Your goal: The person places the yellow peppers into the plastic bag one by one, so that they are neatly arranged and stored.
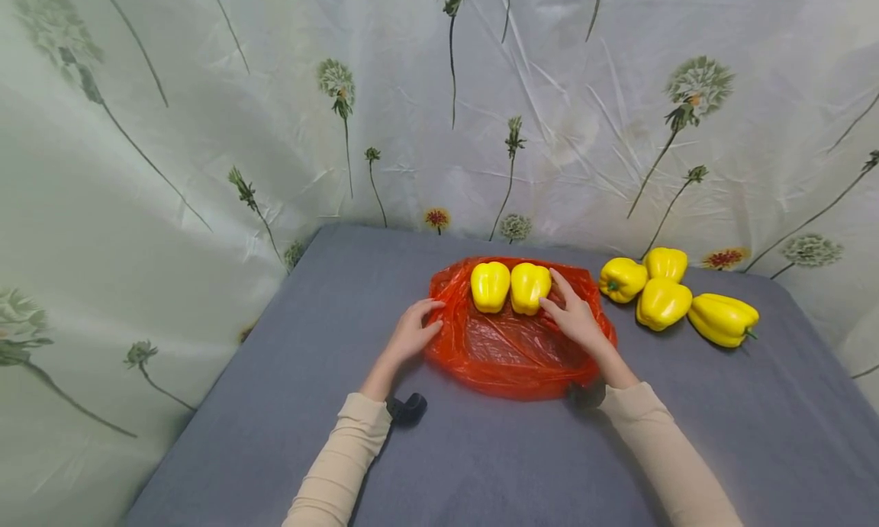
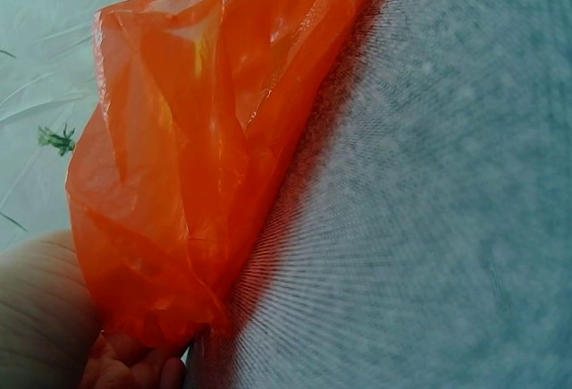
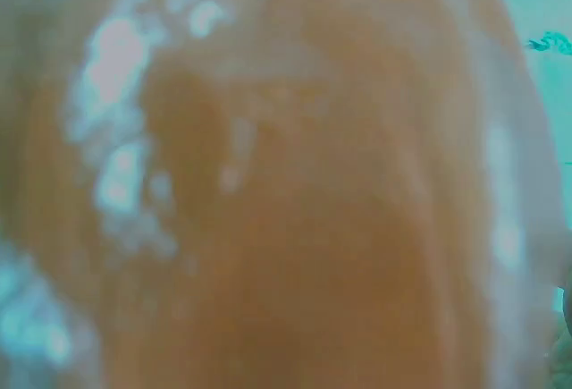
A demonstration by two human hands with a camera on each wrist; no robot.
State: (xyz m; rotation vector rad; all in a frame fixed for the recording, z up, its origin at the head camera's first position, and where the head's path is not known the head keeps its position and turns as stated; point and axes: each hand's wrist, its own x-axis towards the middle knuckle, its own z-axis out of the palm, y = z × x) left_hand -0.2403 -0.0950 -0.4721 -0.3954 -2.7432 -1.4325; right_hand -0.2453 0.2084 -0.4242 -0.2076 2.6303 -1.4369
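A red plastic bag [image 1: 515, 374] lies spread with its mouth up on the grey table. Two yellow bell peppers stand side by side at the bag's far part, a left one [image 1: 491, 287] and a right one [image 1: 529, 289]. At the bag's left rim, my left hand [image 1: 412, 330] holds the plastic between thumb and fingers; in the left wrist view its fingertips [image 2: 134, 367] are at the orange-looking film [image 2: 179, 183]. My right hand [image 1: 578, 321] is beside the right pepper, fingers spread and fairly straight, thumb touching its lower right side. Blurred plastic [image 3: 295, 183] fills the right wrist view.
Several more yellow bell peppers lie right of the bag: one at the left [image 1: 623, 280], one behind [image 1: 666, 265], one in front [image 1: 663, 304] and a longer one [image 1: 722, 320]. A flower-patterned curtain [image 1: 412, 130] hangs behind the grey table [image 1: 481, 466].
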